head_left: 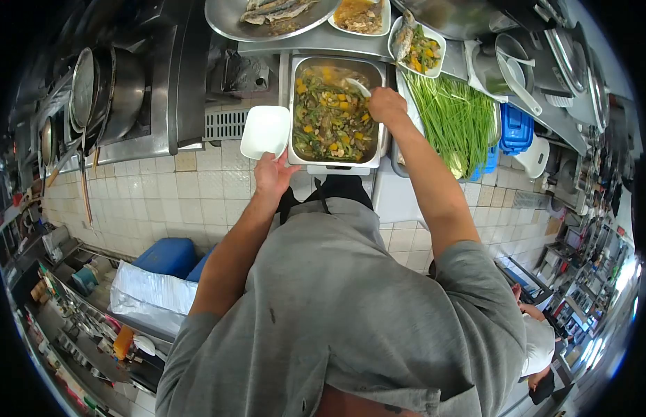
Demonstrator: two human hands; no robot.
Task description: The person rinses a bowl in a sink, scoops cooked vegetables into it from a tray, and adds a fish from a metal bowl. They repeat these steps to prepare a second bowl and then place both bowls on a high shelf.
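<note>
One spoon (359, 87), end hidden in right hand (388, 106)

I wore a loose grey shirt (337, 278), creased and slightly mottled, with a small dark mark (273, 316) toward seven o'clock in my view. Its short sleeves (469, 271) ended above my elbows, the right at four o'clock. Black trousers (347, 187) showed at twelve o'clock, with a thin dark cord (321, 197) over the shirt's edge. My left hand (271, 174) and right hand (387, 106) were bare.
</note>
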